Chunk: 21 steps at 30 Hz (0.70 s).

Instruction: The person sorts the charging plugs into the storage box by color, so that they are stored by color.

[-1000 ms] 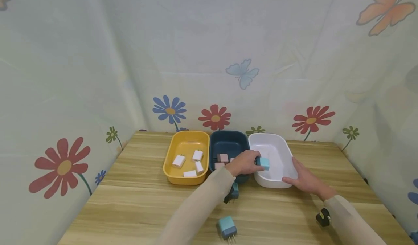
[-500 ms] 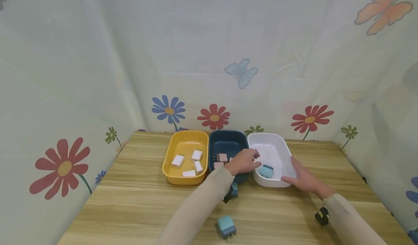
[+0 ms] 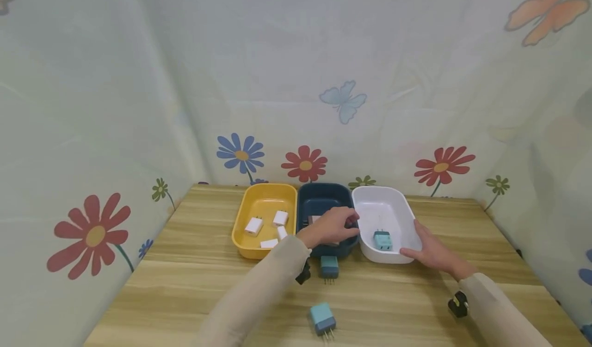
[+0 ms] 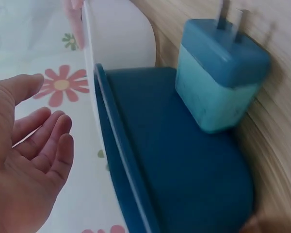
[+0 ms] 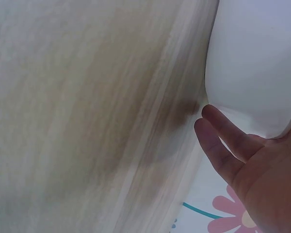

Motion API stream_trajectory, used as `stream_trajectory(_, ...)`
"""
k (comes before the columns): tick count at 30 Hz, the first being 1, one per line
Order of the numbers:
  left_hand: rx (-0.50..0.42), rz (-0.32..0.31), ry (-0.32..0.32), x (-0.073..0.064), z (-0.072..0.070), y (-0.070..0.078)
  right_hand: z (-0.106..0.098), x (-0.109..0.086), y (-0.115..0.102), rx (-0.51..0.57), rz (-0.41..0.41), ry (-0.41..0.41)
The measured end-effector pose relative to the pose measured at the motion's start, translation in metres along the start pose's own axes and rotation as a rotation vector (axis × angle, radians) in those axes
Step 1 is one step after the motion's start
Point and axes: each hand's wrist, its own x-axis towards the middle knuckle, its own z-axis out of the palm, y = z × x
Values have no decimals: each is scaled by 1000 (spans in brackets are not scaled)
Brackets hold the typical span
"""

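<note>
My left hand is over the dark blue bin, loosely bent fingers apart, holding nothing; the left wrist view shows its palm. My right hand holds the near right corner of the white bin, thumb at the rim and fingers along the outer side. Two of its fingers show in the right wrist view; the rest are partly hidden. Inside the white bin lies a teal plug adapter. A second teal adapter stands just before the blue bin, and a third adapter lies nearer me.
A yellow bin with several white plug adapters stands at the left of the row. Pink adapters in the blue bin are mostly hidden by my left hand. The wooden table meets a flowered cloth behind.
My left hand has let go of the teal adapter, which now lies in the white bin. The hand has drawn back left over the blue bin. My right hand stays on the white bin.
</note>
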Motion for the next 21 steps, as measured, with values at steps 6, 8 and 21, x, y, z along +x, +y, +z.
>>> stream_trajectory(6, 35, 45, -38, -26, -9, -3, -1, -1, -2, -5, 5, -3)
stream_trajectory(8, 59, 82, -50, -36, -9, -5, 0, -1, -3, -4, 0, 1)
stream_trajectory(21, -55, 237, -172, -105, -4, -15, 2, 2, -3, 6, -8, 0)
